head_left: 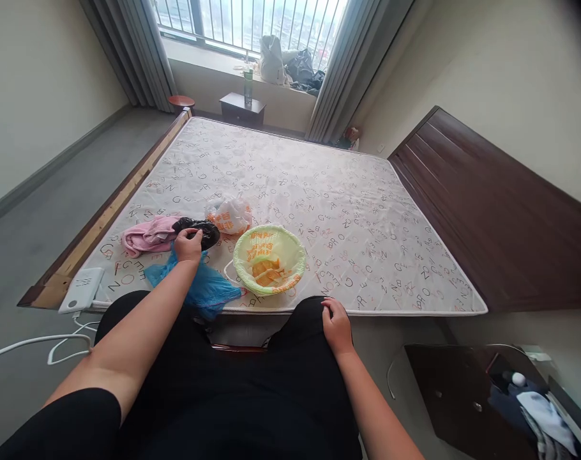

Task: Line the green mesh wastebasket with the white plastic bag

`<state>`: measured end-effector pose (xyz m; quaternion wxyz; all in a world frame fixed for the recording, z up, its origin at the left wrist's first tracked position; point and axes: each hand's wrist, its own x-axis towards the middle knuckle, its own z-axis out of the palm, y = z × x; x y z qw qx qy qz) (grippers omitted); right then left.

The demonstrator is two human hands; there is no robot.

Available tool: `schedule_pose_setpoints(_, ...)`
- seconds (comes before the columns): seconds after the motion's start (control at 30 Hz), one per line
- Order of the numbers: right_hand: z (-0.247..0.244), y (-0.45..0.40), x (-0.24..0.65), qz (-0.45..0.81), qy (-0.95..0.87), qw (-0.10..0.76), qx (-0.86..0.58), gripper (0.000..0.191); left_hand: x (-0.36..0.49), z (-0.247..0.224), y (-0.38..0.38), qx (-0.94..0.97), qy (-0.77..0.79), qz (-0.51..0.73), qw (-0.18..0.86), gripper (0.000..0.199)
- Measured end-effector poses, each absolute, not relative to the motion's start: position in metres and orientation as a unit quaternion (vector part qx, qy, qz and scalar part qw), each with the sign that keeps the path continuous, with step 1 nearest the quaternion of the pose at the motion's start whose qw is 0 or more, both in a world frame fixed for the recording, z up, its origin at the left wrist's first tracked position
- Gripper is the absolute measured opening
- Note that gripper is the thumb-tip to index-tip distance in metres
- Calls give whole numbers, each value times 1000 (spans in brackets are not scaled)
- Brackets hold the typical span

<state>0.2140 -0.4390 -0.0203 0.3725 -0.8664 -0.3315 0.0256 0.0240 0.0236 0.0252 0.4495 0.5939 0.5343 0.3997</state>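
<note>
My left hand (189, 245) is closed in a pinch on a black plastic bag (210, 235), over the near left part of the mattress. A folded pink towel-like cloth (149, 235) lies left of it, and a white bag with orange print (230, 215) sits just beyond. Below my left forearm spreads a crumpled blue plastic bag (209, 289). To the right stands a round bin (237, 281) with a pale green liner bag in it; orange print shows inside. My right hand (337, 326) rests on my right knee with its fingers loosely laid out, holding nothing.
The letter-printed mattress (319, 191) spans the bed frame. A white power strip (82, 289) with cables lies at the near left corner. At the right are a dark headboard (501, 204) and a low nightstand (463, 390) with clothes on it. Another small cabinet (242, 112) stands by the window.
</note>
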Motion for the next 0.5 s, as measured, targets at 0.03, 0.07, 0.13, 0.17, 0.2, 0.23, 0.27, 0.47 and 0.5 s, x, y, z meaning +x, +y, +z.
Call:
schedule_pose_setpoints(0.03, -16, -437, 212, 15, -328, 385, -862, 25, 21, 38, 18, 542, 536, 454, 462, 17)
schedule_pose_setpoints(0.07, -9, -434, 207, 1, -324, 400, -857, 24, 17, 50, 9, 509, 531, 489, 469, 18)
schedule_pose_setpoints(0.13, 12, -421, 191, -17, -323, 439, -838, 23, 6, 75, -17, 477, 505, 516, 503, 22)
schedule_pose_setpoints(0.17, 25, -410, 179, -18, -331, 463, -822, 23, 0, 87, -35, 469, 480, 515, 533, 26)
schedule_pose_setpoints(0.2, 39, -397, 166, -1, -351, 488, -799, 28, -6, 98, -55, 433, 442, 508, 599, 33)
schedule_pose_setpoints(0.23, 53, -382, 152, 25, -375, 518, -768, 39, -12, 107, -77, 409, 411, 488, 653, 39)
schedule_pose_setpoints(0.27, 66, -364, 138, 51, -400, 549, -732, 59, -17, 115, -99, 409, 390, 457, 687, 44)
schedule_pose_setpoints(0.47, 106, -274, 87, 216, -467, 594, -618, 59, -25, 130, -177, 525, 366, 341, 689, 45)
schedule_pose_setpoints(0.5, 106, -267, 85, 244, -447, 603, -614, 44, -25, 130, -179, 534, 370, 388, 654, 43)
